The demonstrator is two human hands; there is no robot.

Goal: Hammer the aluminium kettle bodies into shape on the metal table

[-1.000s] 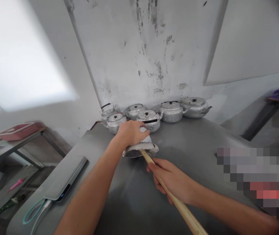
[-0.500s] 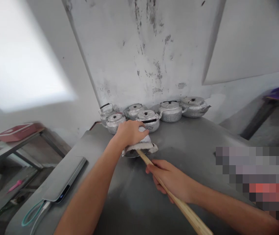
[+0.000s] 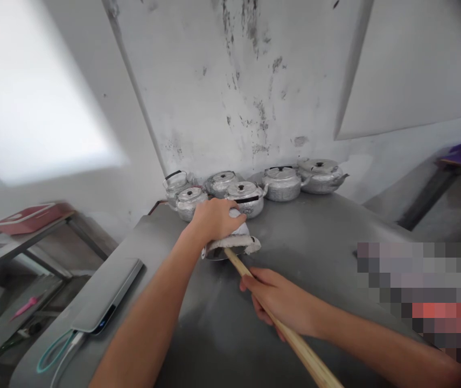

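Observation:
My left hand (image 3: 219, 218) is curled over the top of a small silvery metal vessel (image 3: 239, 229) lying on its side. The vessel's mouth faces me, and a ragged whitish edge (image 3: 253, 245), perhaps cloth, runs along it. Wrapped around a pale wooden stick (image 3: 309, 355), my right hand (image 3: 274, 299) is closed below and to the right of the vessel. The far end of the stick goes into the mouth, where its tip is hidden. Much of the vessel is covered by my left hand.
Several silvery kettles (image 3: 282, 184) with lids stand along the back of the grey table (image 3: 214, 345), against the stained wall. A grey power bank (image 3: 107, 296) with a cable lies at the left. Beyond it, a red basket (image 3: 32, 215) sits on a metal rack.
My right hand and the stick have shifted slightly left, and the stick's end sits a little further left in the mouth. My left hand and the vessel look unmoved.

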